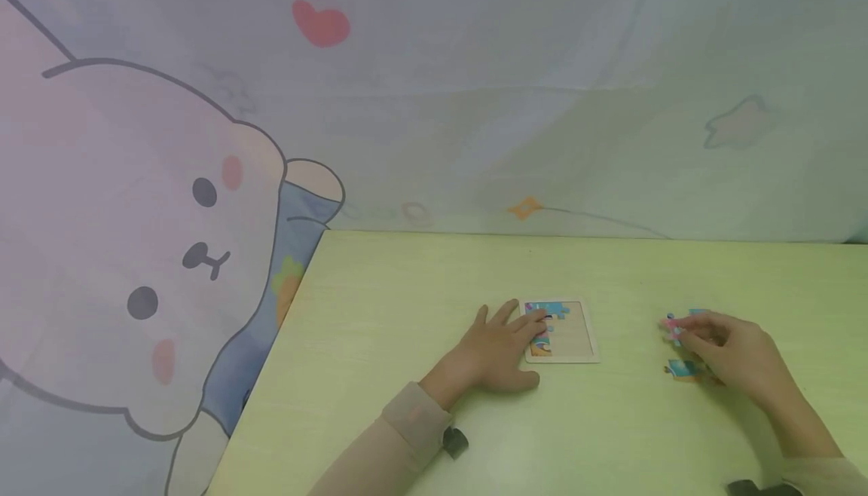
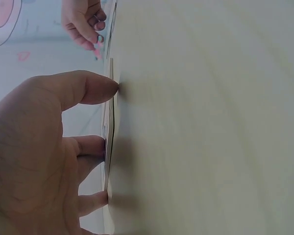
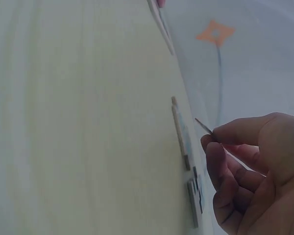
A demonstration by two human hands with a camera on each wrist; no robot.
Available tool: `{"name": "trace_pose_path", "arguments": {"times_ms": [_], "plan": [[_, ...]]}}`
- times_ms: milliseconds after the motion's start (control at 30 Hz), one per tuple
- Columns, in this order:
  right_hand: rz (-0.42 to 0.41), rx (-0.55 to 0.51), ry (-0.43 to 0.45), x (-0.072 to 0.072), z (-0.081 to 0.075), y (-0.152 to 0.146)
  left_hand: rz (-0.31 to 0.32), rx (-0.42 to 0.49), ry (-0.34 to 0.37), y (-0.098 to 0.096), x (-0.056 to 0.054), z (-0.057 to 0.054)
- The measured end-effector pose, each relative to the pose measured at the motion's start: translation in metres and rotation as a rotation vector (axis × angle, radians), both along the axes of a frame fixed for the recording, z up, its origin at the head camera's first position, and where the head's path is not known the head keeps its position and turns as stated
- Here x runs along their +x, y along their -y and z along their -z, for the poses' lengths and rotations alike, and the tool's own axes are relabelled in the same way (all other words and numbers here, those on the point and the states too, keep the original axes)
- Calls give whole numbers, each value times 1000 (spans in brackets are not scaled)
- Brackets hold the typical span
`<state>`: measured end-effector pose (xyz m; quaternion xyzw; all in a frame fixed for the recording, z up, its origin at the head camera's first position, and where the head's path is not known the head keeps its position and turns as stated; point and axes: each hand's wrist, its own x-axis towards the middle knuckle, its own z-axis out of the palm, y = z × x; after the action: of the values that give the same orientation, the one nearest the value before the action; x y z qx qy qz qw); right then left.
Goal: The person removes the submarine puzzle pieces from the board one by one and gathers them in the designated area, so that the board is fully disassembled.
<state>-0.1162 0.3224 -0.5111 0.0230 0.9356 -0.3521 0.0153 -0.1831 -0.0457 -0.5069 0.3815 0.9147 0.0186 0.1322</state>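
My left hand (image 1: pixel 498 353) lies spread over the left side of a square puzzle tray (image 1: pixel 594 334). Several joined jigsaw pieces (image 1: pixel 551 307) line the tray's top and left side, some of them under my fingers. In the left wrist view, the thumb and fingertips rest at the edge of the thin tray (image 2: pixel 111 112). My right hand (image 1: pixel 739 356) pinches a pink and blue jigsaw piece (image 1: pixel 671 329) between thumb and forefinger. The right wrist view has this piece (image 3: pixel 204 126) edge-on, raised over the table. Loose pieces (image 1: pixel 681 368) lie beneath that hand, partly hidden by it.
The pale yellow-green table (image 1: pixel 380 307) runs back to a cloth backdrop (image 1: pixel 475 142) printed with a large cartoon animal. The table's left edge slants beside the cloth. Dark wrist straps (image 1: pixel 455 442) show at both sleeves.
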Motion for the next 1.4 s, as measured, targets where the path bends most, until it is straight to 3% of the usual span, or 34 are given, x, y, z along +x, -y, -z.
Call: {"name": "trace_pose_path", "arguments": {"times_ms": [567,1033,1233,1400], "plan": [[-71,89,40,0,3,-7,6,1,-9,1,0,1],[-76,151,-31,0,-1,-5,15,10,25,3,0,-5],[-96,111,-75,-5,-5,9,8,25,44,6,-2,-4],[-152,43,-54,-12,-5,31,16,37,46,10,-2,-3]]}}
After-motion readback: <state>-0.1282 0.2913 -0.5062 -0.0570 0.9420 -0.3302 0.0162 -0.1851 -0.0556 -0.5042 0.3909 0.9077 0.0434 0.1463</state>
